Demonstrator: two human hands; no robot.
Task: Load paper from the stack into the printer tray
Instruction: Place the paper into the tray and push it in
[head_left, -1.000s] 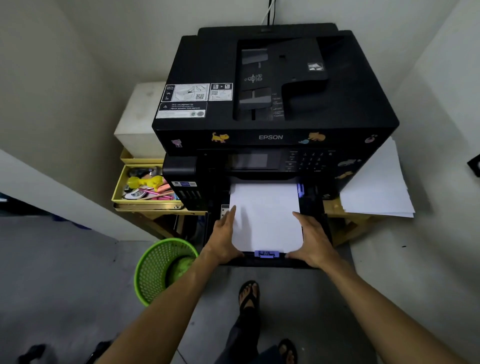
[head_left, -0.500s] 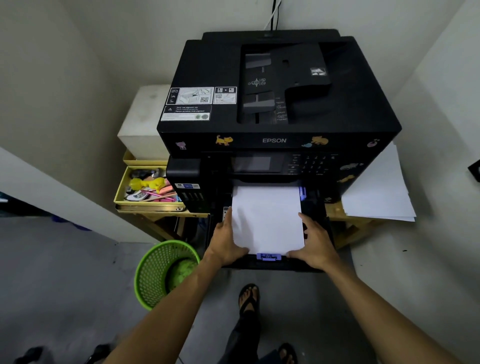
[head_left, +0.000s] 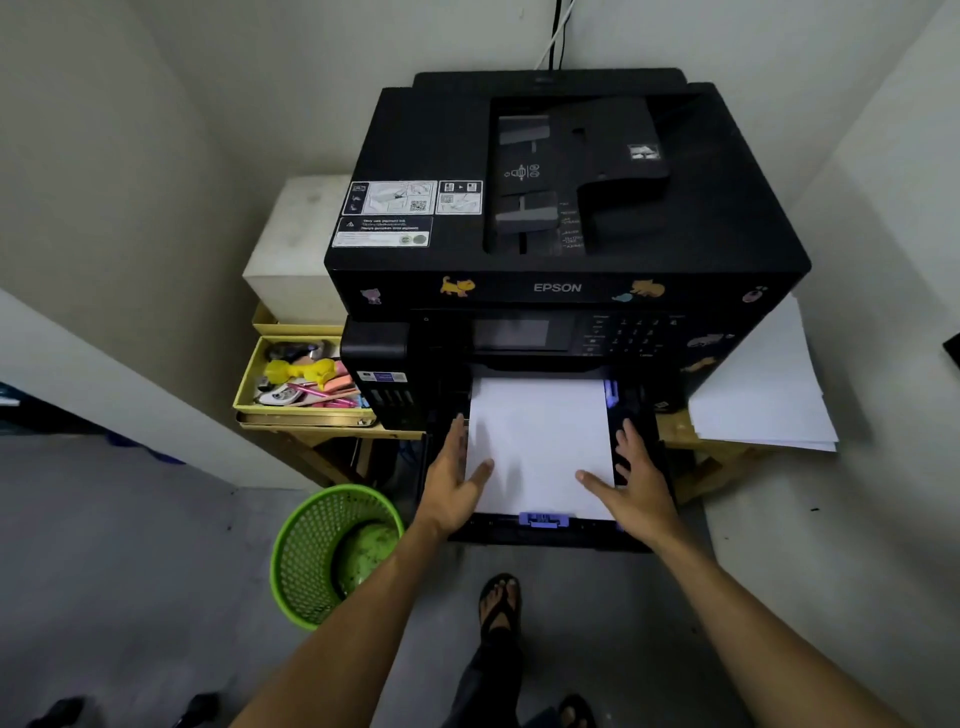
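While a sheaf of white paper already lies flat in the pulled-out printer tray, the loading itself looks largely done and what remains, by my judgement, is squaring the sheets, setting the guides and pushing the tray home. Taking the printer as the landmark, the tray juts out from its front, below the control panel, and the paper's far edge reaches under the printer's output slot while its near edge sits just behind the purple guide clip at the tray's front lip. The left hand lies along the paper's left edge, fingers straight and spread wide, thumb resting on the sheet; its grip closes on nothing. The right hand mirrors it on the right edge, fingers extended over the tray's side wall, thumb on the paper, grip likewise wide and holding nothing. Both seem to be nudging the sheaf into line. To the right of the printer, the remaining stack rests on the wooden tabletop, so more sheets could yet be added; whether the tray is full I cannot tell. A second purple side guide shows at the paper's far right corner, close to the printer's front
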